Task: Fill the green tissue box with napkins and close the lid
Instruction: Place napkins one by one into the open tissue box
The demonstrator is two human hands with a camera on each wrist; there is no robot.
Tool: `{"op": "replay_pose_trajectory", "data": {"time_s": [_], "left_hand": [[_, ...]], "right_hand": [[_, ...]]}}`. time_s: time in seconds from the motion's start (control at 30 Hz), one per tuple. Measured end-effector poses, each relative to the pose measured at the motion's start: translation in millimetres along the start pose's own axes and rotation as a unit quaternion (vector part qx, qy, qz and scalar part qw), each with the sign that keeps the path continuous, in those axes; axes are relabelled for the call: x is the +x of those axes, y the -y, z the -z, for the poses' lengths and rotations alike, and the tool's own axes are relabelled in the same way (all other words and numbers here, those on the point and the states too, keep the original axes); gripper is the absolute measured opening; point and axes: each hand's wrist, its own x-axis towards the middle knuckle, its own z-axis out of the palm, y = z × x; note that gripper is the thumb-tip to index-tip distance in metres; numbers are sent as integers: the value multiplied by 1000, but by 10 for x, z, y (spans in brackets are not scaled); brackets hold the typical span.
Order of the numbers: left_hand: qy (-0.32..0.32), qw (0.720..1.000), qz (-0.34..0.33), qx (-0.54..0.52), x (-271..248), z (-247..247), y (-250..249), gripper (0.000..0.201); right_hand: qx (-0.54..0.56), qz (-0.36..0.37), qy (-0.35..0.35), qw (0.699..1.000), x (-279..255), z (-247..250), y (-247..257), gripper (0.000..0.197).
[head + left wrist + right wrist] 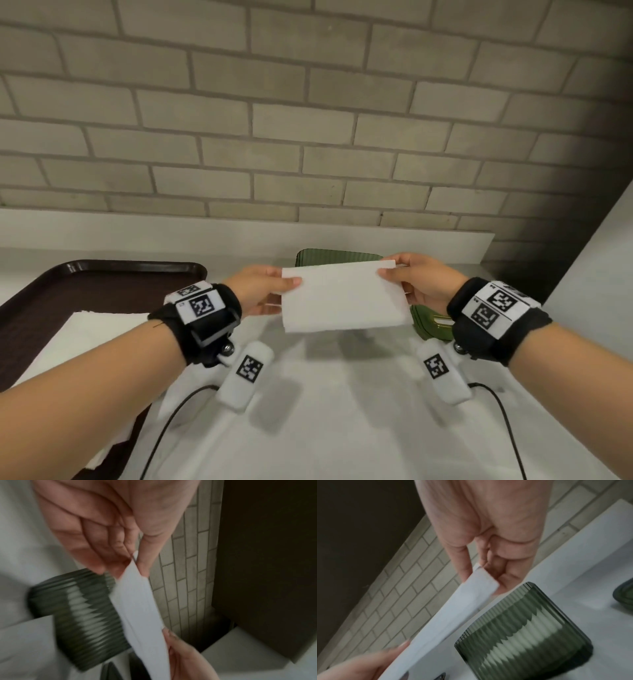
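Napkin held above the box
Left hand (260, 291) and right hand (416, 284) pinch the folded napkin (342, 298) flat over the green tissue box (522, 632), probably so it drops in level.

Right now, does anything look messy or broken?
Nothing looks broken or spilled. Both hands, left and right, hold a napkin flat above the open green tissue box; its lid lies beside it.

Head looks down; wrists close, sharing napkin (137, 608).
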Motion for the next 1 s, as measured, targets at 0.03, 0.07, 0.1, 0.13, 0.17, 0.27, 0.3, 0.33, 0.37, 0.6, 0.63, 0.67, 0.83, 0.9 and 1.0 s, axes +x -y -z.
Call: {"op": "replay_pose_trajectory", "data": {"time_s": [0.03,0.07,0.1,0.13,0.17,0.27,0.3,0.33,0.37,0.6,0.63,0.67,0.83,0.9,1.0], "left_hand": [[-15,1000,-4,-20,85,-25,-55,32],[-29,999,-7,-37,169,-50,-112,33],[-40,998,-10,-54,245,-78,-163,34],[-50,996,-14,-69,317,-106,-214,34],[-59,995,-20,-81,382,-126,-260,33],[-111,989,-36,-90,555,-136,-346,35],[-122,987,-38,-96,612,-119,-349,41],[-126,986,-38,-102,655,-101,-349,45],[-128,986,-38,-102,700,-76,-334,48],[-138,976,-33,168,658,163,-45,18],[-113,968,-36,221,596,184,3,12],[-85,959,-35,268,523,197,69,11],[62,898,-17,434,160,185,358,17],[93,872,-3,480,65,147,477,21],[95,861,12,499,-52,79,621,27]], "right_hand": [[26,-7,-16,1000,55,-12,-18,32],[47,-13,-22,999,106,-29,-29,33],[66,-19,-21,997,147,-48,-41,34],[79,-23,-16,996,179,-70,-48,35],[82,-26,-16,996,207,-89,-50,36],[75,-22,-43,996,307,-125,-48,43],[79,-16,-64,995,352,-128,-49,46],[83,-11,-88,993,406,-121,-57,49],[89,-7,-108,990,456,-112,-64,51],[88,-51,-130,986,684,-84,-84,63],[87,-59,-129,986,698,-77,-66,67],[80,-66,-125,987,726,-76,-71,68],[-31,-105,-66,992,911,-78,-82,50],[-82,-133,-61,986,1037,-58,-91,42],[-154,-171,-47,972,1148,-41,-75,28]]}}
